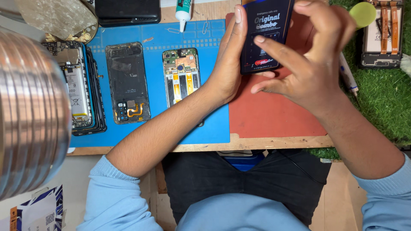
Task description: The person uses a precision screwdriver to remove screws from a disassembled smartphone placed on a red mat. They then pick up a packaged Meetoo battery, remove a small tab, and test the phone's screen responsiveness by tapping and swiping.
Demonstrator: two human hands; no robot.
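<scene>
Phone screen panel held upright in both hands above the red mat.

Far left: opened phone with battery (77, 87) on the blue mat (205, 124); next, black back cover (127, 83), then phone frame with orange flex cables (182, 76). Centre: left hand (229, 60) gripping the dark screen panel (266, 36) edge; right hand (314, 64) pinching its face. Beneath: red mat (274, 113) on the bench (239, 144). Upper right: another opened phone (382, 36) on green turf (385, 98).

Likely a phone repair workshop, opened phones (127, 82) on blue work mat (205, 124), glue bottle (183, 12), wooden bench (257, 143)
</scene>
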